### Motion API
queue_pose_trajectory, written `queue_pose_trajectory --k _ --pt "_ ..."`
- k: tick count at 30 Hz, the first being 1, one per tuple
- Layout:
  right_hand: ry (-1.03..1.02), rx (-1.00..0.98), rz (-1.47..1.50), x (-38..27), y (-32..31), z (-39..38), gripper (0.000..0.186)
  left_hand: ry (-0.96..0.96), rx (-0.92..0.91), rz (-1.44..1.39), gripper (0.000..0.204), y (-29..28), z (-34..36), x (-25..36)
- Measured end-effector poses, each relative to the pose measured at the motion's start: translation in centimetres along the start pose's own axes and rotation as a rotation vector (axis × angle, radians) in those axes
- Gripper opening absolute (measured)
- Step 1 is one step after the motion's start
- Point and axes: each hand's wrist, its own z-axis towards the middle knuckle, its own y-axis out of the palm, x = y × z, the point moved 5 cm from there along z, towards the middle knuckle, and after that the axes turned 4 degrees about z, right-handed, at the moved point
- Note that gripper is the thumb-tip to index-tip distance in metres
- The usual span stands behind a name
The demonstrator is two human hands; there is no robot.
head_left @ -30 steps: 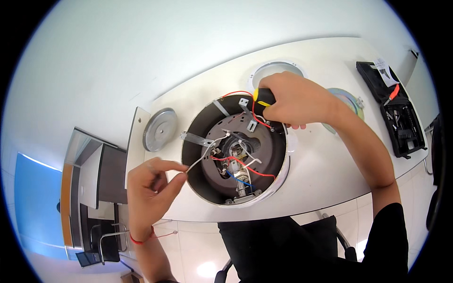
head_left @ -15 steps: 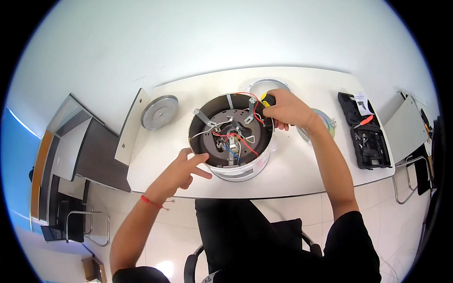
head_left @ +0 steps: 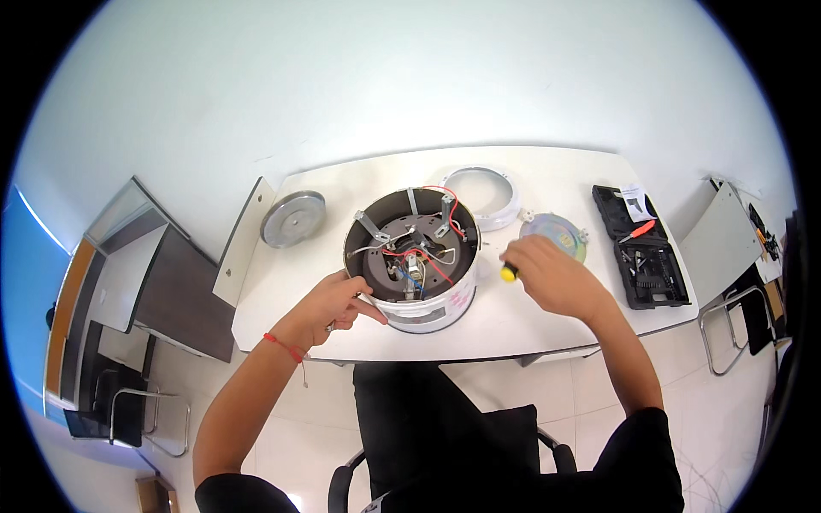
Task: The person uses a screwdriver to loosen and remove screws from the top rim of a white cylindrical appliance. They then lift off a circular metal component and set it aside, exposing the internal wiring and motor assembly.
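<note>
An opened rice cooker body point(head_left: 428, 313), white with a pink pattern, stands on the table before me. Its dark inside shows metal brackets, a metal assembly in the middle and red, white and blue wires point(head_left: 440, 267). My left hand point(head_left: 335, 306) grips its near left rim, thumb on the edge, one finger along the outer wall and the others curled. To the right of the body, apart from it, my right hand point(head_left: 552, 275) is closed around a screwdriver point(head_left: 510, 272). Only the yellow and black handle end shows clearly.
A round metal lid-like plate point(head_left: 293, 219) lies at the left. Behind the body sits a white ring point(head_left: 510, 208); right of it is a shiny round plate point(head_left: 556, 229). Farther right, an open black tool case point(head_left: 654, 278) holds bits and a red-handled tool point(head_left: 641, 229).
My right hand has drawn back from the cooker's right rim, toward me and to the right, with the screwdriver. My left hand stays at the rim, its fingers more curled.
</note>
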Motion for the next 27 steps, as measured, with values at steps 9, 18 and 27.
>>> queue_pose_trajectory --k 9,18,27 --pt "-0.054 0.008 -0.223 2.8 4.2 -3.0 0.038 0.087 0.006 -0.031 0.027 -0.3 -0.2 0.0" --pt "-0.063 0.003 -0.246 2.7 6.7 -2.3 0.033 0.086 -0.002 -0.013 0.029 -0.1 -0.6 0.3" --pt "-0.025 -0.032 -0.148 3.3 7.9 -2.7 0.033 0.068 0.016 -0.034 0.017 0.3 -0.9 0.5"
